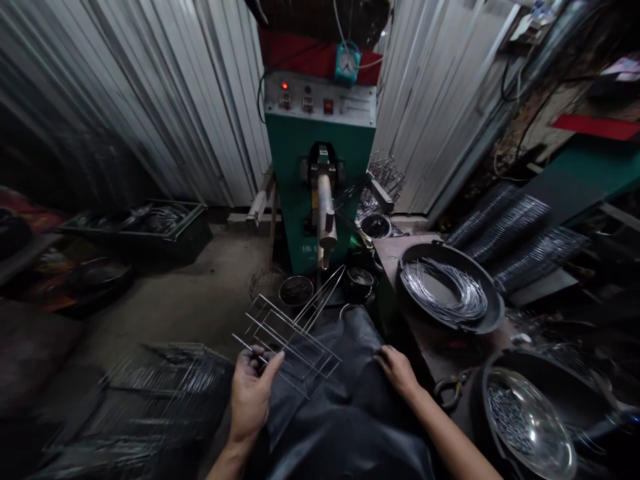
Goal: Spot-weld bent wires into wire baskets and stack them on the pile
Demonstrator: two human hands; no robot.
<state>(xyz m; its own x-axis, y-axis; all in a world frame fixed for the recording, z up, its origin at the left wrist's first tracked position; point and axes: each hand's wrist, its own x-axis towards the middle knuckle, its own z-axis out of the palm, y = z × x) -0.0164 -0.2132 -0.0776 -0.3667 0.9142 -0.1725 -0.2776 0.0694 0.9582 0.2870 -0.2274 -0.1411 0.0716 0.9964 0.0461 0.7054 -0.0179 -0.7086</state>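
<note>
A small wire rack (300, 328) made of thin metal rods is held by its near left side in my left hand (251, 393), thumb and fingers closed on it. Its body is tilted over my lap, and several long rods reach from it toward the spot welder's lower electrode tip (325, 259). The black apron (350, 413) covers my lap. My right hand (399, 373) is at the apron's right side, fingers curled in against the cloth; the fingertips are partly hidden. The green spot welding machine (290, 173) stands straight ahead, with a red lamp lit on its panel.
On the right-hand bench, a black pan (493, 310) holds a coil of wire (470, 303), and a steel bowl (550, 427) contains small metal pieces. Wire racks (160, 393) are stacked at my left. A green bin (187, 233) stands farther back, before a corrugated wall (175, 87).
</note>
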